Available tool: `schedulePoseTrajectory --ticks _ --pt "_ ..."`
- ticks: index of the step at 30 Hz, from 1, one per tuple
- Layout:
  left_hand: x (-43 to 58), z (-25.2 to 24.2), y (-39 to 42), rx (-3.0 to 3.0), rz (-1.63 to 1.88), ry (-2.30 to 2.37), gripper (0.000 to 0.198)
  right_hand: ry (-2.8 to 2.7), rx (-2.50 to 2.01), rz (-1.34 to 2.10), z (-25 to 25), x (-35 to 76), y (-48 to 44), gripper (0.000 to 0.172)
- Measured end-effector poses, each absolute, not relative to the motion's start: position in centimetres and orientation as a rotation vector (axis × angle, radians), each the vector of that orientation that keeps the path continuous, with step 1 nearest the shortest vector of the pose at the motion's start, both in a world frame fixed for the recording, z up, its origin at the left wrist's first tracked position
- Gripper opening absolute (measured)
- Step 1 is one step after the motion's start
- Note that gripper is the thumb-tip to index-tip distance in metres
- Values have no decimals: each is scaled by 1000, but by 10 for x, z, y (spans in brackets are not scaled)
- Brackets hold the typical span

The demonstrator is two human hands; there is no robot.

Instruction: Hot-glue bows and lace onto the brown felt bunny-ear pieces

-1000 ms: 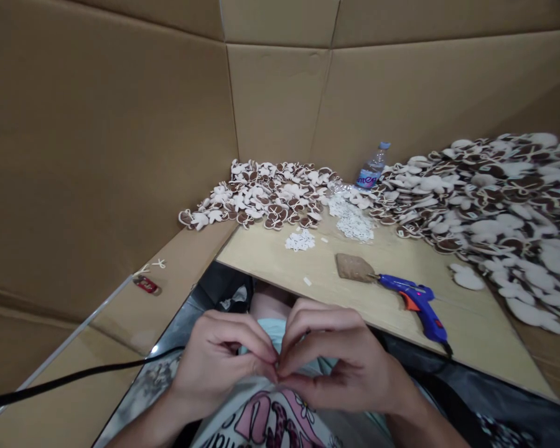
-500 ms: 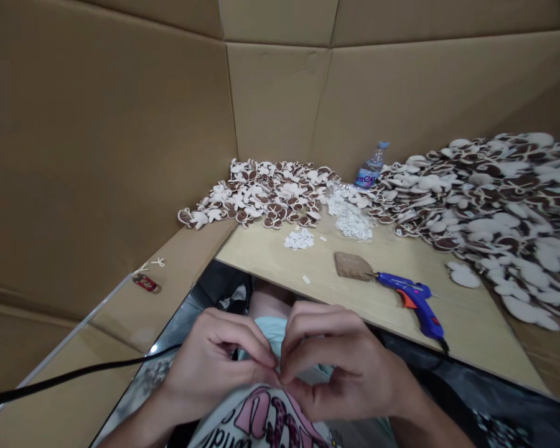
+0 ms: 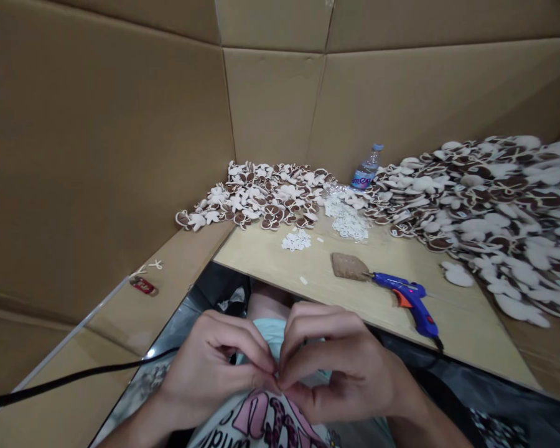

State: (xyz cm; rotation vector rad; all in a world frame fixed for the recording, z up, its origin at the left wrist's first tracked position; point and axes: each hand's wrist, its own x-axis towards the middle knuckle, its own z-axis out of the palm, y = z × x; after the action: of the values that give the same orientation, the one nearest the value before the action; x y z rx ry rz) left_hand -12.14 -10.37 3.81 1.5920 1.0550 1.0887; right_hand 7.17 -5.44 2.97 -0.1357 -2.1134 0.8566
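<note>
While left hand (image 3: 212,358) and right hand (image 3: 340,361) stay pressed together, fingertips (image 3: 271,373) pinching something too small to tell, blue-and-orange glue gun (image 3: 411,302) lies unmoved on pale plywood table (image 3: 256,261).
</note>
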Motion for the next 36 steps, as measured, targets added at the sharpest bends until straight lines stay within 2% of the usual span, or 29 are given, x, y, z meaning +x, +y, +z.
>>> schedulePoseTrajectory --ticks 19,27,31,36 --pt "-117 42 -105 1544 1115 1045 31 -1995 -114 925 33 77 -53 4" --pt "-118 40 -109 1555 1227 1020 34 -1936 -139 889 29 75 -51 10" --pt "-118 40 -109 1689 1355 1088 23 -1976 -166 861 25 74 -51 19" --pt "-121 31 -110 1902 1454 1109 23 -1986 -198 953 15 76 -52 45"
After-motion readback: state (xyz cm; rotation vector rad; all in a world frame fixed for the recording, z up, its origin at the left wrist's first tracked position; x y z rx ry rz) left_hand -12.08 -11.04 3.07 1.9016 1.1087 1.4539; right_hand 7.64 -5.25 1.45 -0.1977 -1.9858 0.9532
